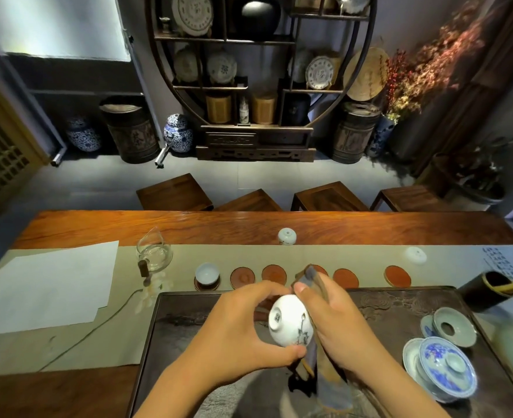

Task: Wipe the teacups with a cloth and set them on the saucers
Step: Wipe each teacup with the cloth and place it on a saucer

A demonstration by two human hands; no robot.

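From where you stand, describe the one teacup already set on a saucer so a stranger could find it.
Follow the row of red-brown saucers just beyond the dark tea tray. At the row's left end, beside the glass pitcher, sits the pale teacup; every other saucer there is bare.

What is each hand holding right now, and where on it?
The left hand holds the white teacup by its rim, foot turned toward the camera. The right hand grips the cloth near its upper part, against the cup's side.
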